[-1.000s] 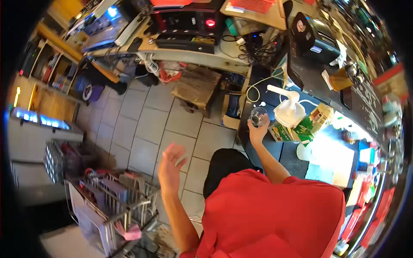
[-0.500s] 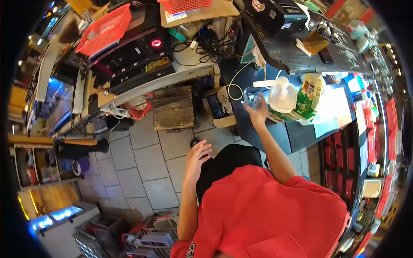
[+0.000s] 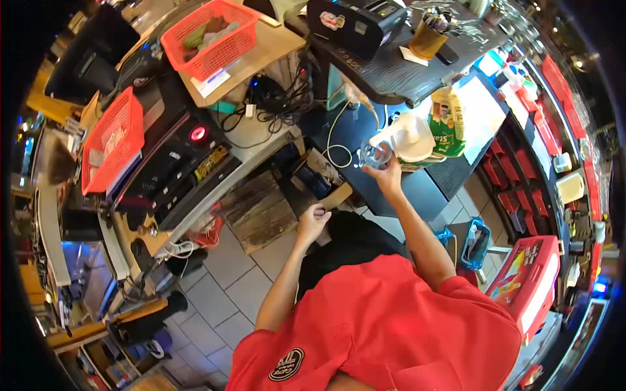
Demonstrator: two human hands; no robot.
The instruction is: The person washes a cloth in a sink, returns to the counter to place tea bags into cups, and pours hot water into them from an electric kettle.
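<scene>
My right hand (image 3: pixel 386 174) holds a clear cup (image 3: pixel 376 155) over the dark counter. The cup's upper part is beside the spout of a white pump container (image 3: pixel 415 140). Right of that container stands a green and cream carton (image 3: pixel 447 130). My left hand (image 3: pixel 314 221) is held low near my black-clothed lap, above the floor, with its fingers curled. Whether something small is between those fingers is hidden.
A wooden crate (image 3: pixel 259 212) stands on the tiled floor at the left, beside an open cardboard box (image 3: pixel 339 194). Red baskets (image 3: pixel 212 39) sit at the upper left. A raised black shelf (image 3: pixel 391 70) overhangs the counter. A red box (image 3: pixel 527 280) stands at the right.
The view has turned, bringing the red box into sight. My right hand has closed around the cup near the spout. My left hand's spread fingers have curled in.
</scene>
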